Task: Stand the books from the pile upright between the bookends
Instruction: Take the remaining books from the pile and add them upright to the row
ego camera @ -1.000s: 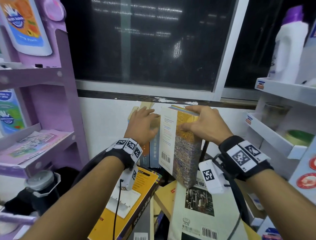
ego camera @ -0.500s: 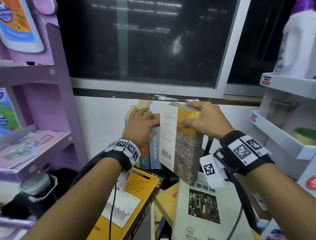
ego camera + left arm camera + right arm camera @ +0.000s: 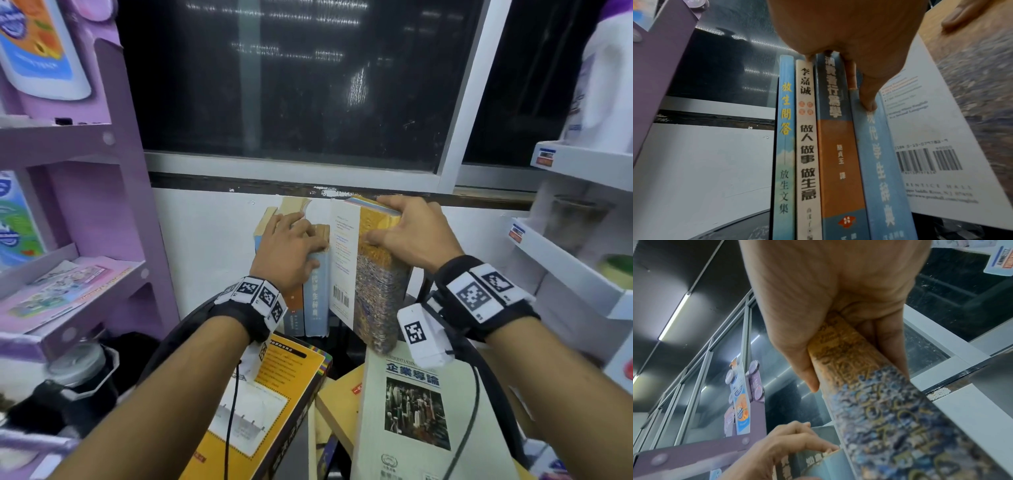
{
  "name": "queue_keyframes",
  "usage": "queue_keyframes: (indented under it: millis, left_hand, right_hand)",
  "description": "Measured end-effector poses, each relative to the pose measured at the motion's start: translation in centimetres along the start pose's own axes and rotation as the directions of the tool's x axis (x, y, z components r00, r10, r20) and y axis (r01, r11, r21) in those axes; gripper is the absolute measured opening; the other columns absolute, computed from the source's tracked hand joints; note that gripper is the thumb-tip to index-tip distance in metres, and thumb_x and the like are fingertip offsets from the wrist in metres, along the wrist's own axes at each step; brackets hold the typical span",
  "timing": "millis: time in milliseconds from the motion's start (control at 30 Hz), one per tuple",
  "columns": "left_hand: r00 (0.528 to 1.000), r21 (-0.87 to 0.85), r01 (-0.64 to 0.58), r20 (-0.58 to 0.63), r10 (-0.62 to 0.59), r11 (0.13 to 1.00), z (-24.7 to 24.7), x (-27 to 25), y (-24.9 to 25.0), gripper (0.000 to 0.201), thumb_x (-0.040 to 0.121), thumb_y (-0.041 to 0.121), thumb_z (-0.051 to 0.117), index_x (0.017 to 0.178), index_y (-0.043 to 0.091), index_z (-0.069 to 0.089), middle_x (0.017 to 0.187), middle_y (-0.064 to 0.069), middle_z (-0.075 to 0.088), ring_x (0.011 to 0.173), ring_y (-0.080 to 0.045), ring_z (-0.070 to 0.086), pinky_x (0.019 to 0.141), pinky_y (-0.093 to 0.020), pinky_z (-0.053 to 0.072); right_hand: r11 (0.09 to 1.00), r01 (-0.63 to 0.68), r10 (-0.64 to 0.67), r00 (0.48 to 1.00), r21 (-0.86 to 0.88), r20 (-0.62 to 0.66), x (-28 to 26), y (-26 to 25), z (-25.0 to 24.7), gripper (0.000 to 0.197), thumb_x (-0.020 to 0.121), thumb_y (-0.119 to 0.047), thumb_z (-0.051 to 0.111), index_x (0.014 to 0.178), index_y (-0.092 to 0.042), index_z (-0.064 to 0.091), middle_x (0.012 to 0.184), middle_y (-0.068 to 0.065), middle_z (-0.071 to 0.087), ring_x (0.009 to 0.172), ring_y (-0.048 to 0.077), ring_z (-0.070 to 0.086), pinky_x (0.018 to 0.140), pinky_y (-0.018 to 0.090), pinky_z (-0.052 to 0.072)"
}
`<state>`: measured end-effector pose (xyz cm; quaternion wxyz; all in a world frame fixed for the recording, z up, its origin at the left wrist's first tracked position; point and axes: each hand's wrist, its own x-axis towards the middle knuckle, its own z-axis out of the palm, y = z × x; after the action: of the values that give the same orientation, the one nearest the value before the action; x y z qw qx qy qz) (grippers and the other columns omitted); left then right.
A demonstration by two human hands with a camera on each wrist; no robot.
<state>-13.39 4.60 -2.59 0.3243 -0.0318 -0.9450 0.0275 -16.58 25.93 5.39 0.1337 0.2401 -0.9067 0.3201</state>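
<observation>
Below the dark window (image 3: 294, 85), my right hand (image 3: 407, 233) grips the thick book (image 3: 376, 274) by its top. My left hand (image 3: 291, 246) lies loosely curled over the upright books (image 3: 838, 146), steadying them.

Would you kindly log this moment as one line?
left hand steadies upright books | right hand grips thick book beside them | pile remains

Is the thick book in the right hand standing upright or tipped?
Tipped: the thick book leans, its foot out over the pile, gripped by the right hand.
</observation>
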Motion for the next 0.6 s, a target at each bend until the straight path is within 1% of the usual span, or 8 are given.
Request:
queue_keyframes:
  millis: [100,133,233,367,400,467,533,600]
  left_hand:
    - [1.0,-0.004,0.004,-0.013,-0.004,1.0,0.2,0.0,0.0,0.036,0.083,0.035,0.067,0.119,0.034,0.066,0.123,0.005,0.058,0.137,-0.026,0.032,0.113,-0.047,0.018]
    - [1.0,-0.005,0.004,-0.017,-0.004,1.0,0.2,0.1,-0.1,0.036,0.082,0.036,0.067,0.119,0.034,0.066,0.123,0.006,0.058,0.137,-0.026,0.032,0.113,-0.047,0.018]
    - [0.999,-0.019,-0.008,-0.035,0.007,1.0,0.3,0.1,-0.2,0.034,0.08,0.034,0.069,0.114,0.033,0.068,0.125,0.005,0.059,0.135,-0.026,0.035,0.112,-0.047,0.02]
    - [0.998,-0.093,-0.011,-0.063,0.005,0.996,0.3,-0.1,-0.5,0.033,0.074,0.028,0.075,0.106,0.03,0.072,0.137,0.001,0.052,0.129,-0.027,0.04,0.109,-0.048,0.027]
    - [0.996,-0.137,-0.001,-0.083,-0.01,0.991,0.3,-0.2,-0.7,0.036,0.072,0.026,0.077,0.107,0.03,0.071,0.141,-0.001,0.047,0.127,-0.027,0.042,0.109,-0.047,0.029]
    - [0.99,-0.205,0.03,-0.129,-0.057,0.978,0.2,-0.5,-1.1,0.052,0.069,0.029,0.081,0.117,0.028,0.064,0.146,-0.002,0.041,0.128,-0.026,0.04,0.11,-0.043,0.029]
    - [0.983,-0.191,0.084,-0.146,-0.112,0.978,0.1,-0.8,-1.5,0.073,0.067,0.039,0.082,0.132,0.027,0.053,0.148,-0.003,0.038,0.136,-0.026,0.034,0.115,-0.043,0.02]
    - [0.973,-0.154,0.185,-0.114,-0.203,0.971,0.1,-0.9,-1.8,0.088,0.068,0.053,0.076,0.142,0.028,0.038,0.15,0.0,0.036,0.143,-0.024,0.024,0.119,-0.049,0.008]
  right_hand:
    - [0.998,-0.043,0.042,0.998,-0.042,-0.043,0.5,-0.4,1.2,0.072,0.073,-0.042,0.075,0.139,-0.029,0.05,0.13,0.005,0.058,0.119,0.026,0.05,0.097,0.039,0.046]
    - [0.998,-0.051,0.049,0.997,-0.041,-0.056,0.7,-0.5,1.6,0.072,0.072,-0.042,0.075,0.138,-0.028,0.051,0.13,0.005,0.059,0.118,0.027,0.052,0.096,0.04,0.048]
    - [0.996,-0.08,0.077,0.995,-0.045,-0.063,1.3,-0.8,2.6,0.065,0.076,-0.037,0.073,0.137,-0.023,0.053,0.129,0.009,0.059,0.115,0.028,0.056,0.091,0.033,0.046]
    - [0.992,-0.09,0.08,0.991,-0.09,-0.107,1.9,-1.7,4.1,0.048,0.077,-0.032,0.069,0.122,-0.017,0.061,0.118,0.013,0.063,0.107,0.033,0.058,0.086,0.035,0.049]
    - [0.992,-0.095,0.085,0.991,-0.088,-0.106,2.0,-1.8,4.6,0.046,0.078,-0.031,0.068,0.12,-0.015,0.061,0.117,0.013,0.063,0.105,0.034,0.058,0.085,0.036,0.05]
    - [0.99,-0.102,0.092,0.991,-0.099,-0.098,2.0,-1.8,5.4,0.044,0.08,-0.03,0.064,0.121,-0.014,0.06,0.117,0.014,0.062,0.105,0.034,0.058,0.084,0.037,0.051]
    - [0.988,-0.108,0.097,0.991,-0.109,-0.095,2.0,-1.6,6.0,0.044,0.082,-0.03,0.062,0.123,-0.014,0.059,0.118,0.015,0.061,0.106,0.035,0.057,0.083,0.036,0.048]
    - [0.989,-0.098,0.087,0.991,-0.108,-0.101,1.9,-1.4,6.2,0.043,0.083,-0.029,0.062,0.123,-0.013,0.059,0.117,0.015,0.062,0.106,0.035,0.057,0.082,0.035,0.047]
